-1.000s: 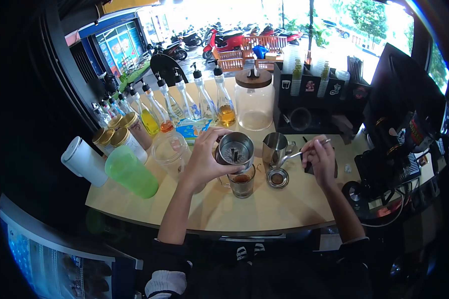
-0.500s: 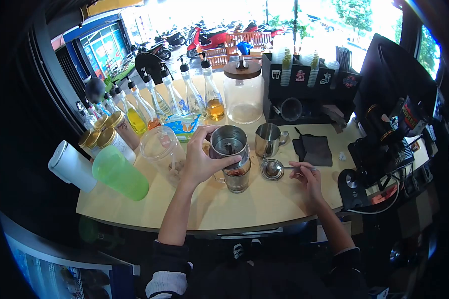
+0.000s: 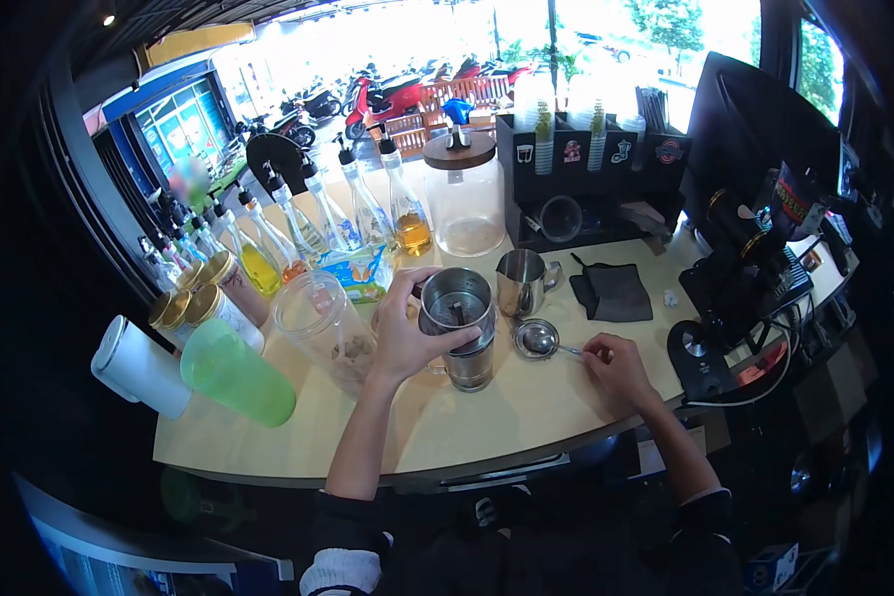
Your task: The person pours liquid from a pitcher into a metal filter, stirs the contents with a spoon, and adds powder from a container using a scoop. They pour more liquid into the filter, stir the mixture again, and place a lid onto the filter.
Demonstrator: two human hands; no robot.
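Note:
My left hand (image 3: 412, 333) is wrapped round a metal drip coffee filter (image 3: 457, 296), thumb across its near side. The filter sits right over a glass mug (image 3: 470, 370), overlapping the mug's rim. Its open top shows a small upright post inside. My right hand (image 3: 621, 370) pinches the handle end of a metal spoon (image 3: 568, 349). The spoon's bowl rests over a small round metal lid (image 3: 536, 338) on the table. Behind the lid stands a steel milk pitcher (image 3: 522, 283).
A clear plastic jar (image 3: 318, 313) with pale lumps inside stands left of my left hand, beside a green tumbler (image 3: 236, 370). Pump bottles (image 3: 407, 214) line the back, near a glass jar (image 3: 465, 204). A dark cloth (image 3: 616, 291) lies right of the pitcher.
My left hand has lowered the filter toward the glass mug, covering more of its top. My right hand has turned the spoon, its bowl now over the lid. The view has shifted slightly.

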